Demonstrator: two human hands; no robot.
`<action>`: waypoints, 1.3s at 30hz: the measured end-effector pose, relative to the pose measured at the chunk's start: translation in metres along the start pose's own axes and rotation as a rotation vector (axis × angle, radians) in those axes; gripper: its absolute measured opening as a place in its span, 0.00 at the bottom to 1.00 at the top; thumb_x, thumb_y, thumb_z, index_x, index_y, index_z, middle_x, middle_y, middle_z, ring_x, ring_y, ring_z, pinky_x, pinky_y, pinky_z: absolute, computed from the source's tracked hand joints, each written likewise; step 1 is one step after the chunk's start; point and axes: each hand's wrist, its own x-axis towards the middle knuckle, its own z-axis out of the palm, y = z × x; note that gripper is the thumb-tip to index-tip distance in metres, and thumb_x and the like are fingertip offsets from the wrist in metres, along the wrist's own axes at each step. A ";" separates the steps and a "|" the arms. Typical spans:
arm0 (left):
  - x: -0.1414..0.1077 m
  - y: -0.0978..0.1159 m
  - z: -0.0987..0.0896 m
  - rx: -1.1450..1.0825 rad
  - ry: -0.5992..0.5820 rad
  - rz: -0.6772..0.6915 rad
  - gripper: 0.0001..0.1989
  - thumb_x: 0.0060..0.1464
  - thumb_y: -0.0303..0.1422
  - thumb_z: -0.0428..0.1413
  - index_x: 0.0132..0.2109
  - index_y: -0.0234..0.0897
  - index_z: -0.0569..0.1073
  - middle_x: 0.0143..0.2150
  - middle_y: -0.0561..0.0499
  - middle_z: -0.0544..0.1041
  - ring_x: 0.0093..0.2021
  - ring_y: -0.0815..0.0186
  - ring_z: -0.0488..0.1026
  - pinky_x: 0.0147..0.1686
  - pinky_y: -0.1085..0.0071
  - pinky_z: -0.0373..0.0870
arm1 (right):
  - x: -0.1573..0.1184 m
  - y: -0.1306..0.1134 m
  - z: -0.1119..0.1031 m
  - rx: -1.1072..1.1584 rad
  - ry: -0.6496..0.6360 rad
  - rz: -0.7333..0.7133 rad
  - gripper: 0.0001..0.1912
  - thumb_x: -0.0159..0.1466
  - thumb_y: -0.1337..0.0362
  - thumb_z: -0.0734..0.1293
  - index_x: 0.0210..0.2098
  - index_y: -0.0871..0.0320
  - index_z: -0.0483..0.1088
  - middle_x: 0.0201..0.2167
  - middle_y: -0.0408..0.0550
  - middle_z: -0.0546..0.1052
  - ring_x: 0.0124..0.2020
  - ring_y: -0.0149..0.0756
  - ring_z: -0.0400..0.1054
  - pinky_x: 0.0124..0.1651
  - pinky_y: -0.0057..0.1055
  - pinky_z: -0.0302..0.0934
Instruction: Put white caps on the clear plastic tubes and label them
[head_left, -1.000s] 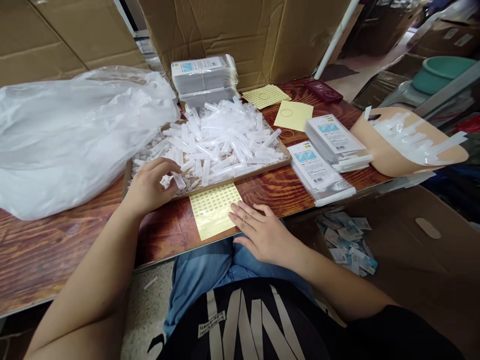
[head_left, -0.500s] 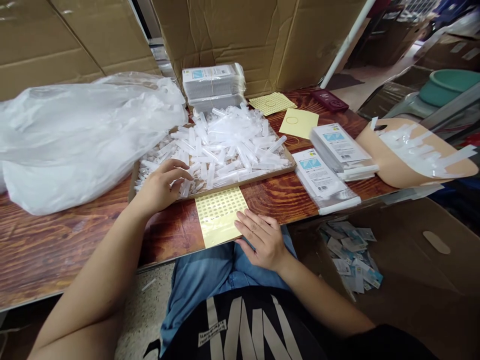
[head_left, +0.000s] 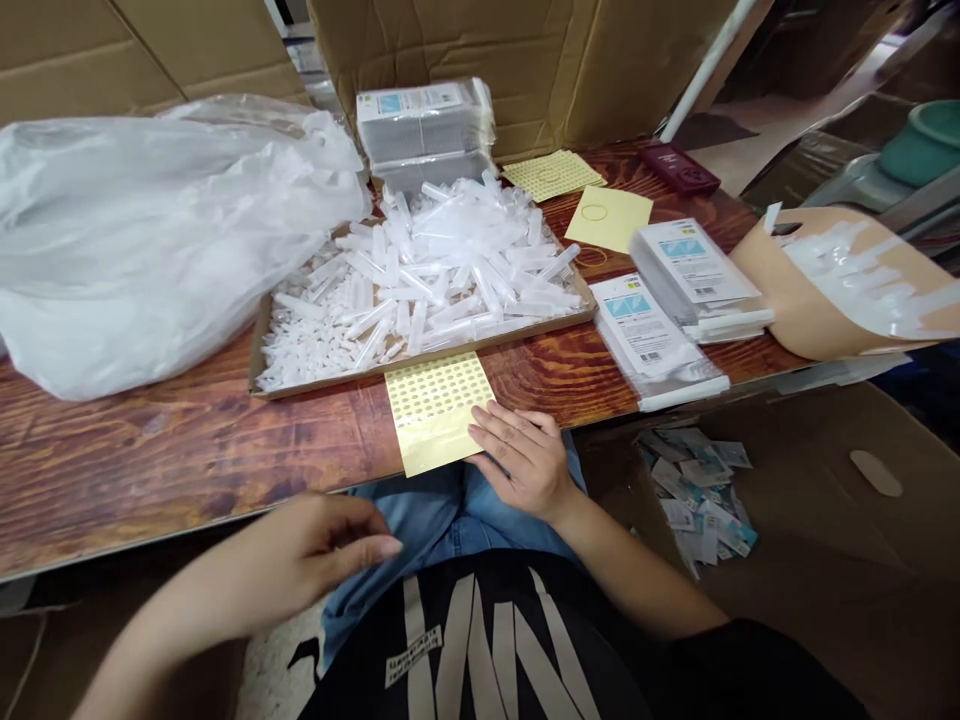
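Observation:
A yellow sheet of small round stickers (head_left: 431,395) lies at the table's front edge, its near end sticking out past the edge. My right hand (head_left: 525,455) holds its right corner, fingers laid over the top and thumb at the underside. Below the table edge, over my lap, is my left hand (head_left: 330,550), slightly blurred. Its fingers are curled in and its thumb points right; whatever is inside them is hidden. Just beyond the sheet stands a shallow cardboard tray (head_left: 345,382) heaped with clear plastic tubes (head_left: 457,270) and, on its left, small white plastic pieces (head_left: 307,340).
A big translucent bag (head_left: 172,240) lies left of the tray. Banded stacks of clear packets (head_left: 427,125) stand behind it. On the right are printed packets (head_left: 649,335), more sticker sheets (head_left: 555,175) and a beige container (head_left: 787,310) of bagged pieces. A carton (head_left: 810,500) sits below.
My left hand has left the tray and come down toward my lap, its fingers more curled. My right hand stays on the sticker sheet. The view has shifted slightly.

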 end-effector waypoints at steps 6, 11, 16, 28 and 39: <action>0.018 -0.006 0.060 -0.634 0.246 -0.061 0.30 0.58 0.56 0.57 0.54 0.36 0.74 0.42 0.45 0.82 0.41 0.57 0.82 0.44 0.63 0.78 | 0.001 0.001 -0.004 0.055 0.016 -0.010 0.11 0.67 0.68 0.72 0.49 0.60 0.77 0.50 0.53 0.83 0.55 0.41 0.77 0.53 0.38 0.62; 0.041 0.006 0.052 -0.941 0.361 -0.027 0.33 0.49 0.55 0.64 0.53 0.35 0.71 0.43 0.46 0.79 0.29 0.62 0.81 0.24 0.70 0.76 | 0.000 0.001 -0.006 0.045 -0.016 -0.021 0.11 0.68 0.71 0.70 0.50 0.61 0.75 0.50 0.55 0.83 0.56 0.44 0.77 0.53 0.40 0.62; 0.058 0.005 0.020 -0.935 0.307 -0.110 0.21 0.47 0.45 0.66 0.36 0.34 0.69 0.28 0.52 0.76 0.15 0.72 0.70 0.11 0.81 0.51 | 0.001 0.002 -0.012 0.044 -0.079 -0.034 0.12 0.68 0.71 0.70 0.51 0.61 0.74 0.52 0.54 0.82 0.57 0.45 0.76 0.53 0.40 0.62; 0.063 0.012 0.000 -0.808 0.280 -0.316 0.04 0.54 0.29 0.60 0.34 0.33 0.72 0.18 0.50 0.76 0.17 0.75 0.67 0.17 0.85 0.53 | 0.048 -0.008 -0.017 0.172 -0.139 0.025 0.04 0.68 0.69 0.68 0.40 0.59 0.76 0.34 0.46 0.81 0.35 0.36 0.70 0.43 0.37 0.56; 0.063 0.012 0.010 -0.834 0.342 -0.159 0.16 0.40 0.39 0.71 0.31 0.34 0.77 0.25 0.50 0.79 0.25 0.69 0.75 0.21 0.79 0.64 | 0.080 -0.016 0.014 0.218 -0.394 -0.039 0.14 0.69 0.72 0.61 0.31 0.61 0.76 0.30 0.50 0.74 0.37 0.39 0.64 0.42 0.36 0.56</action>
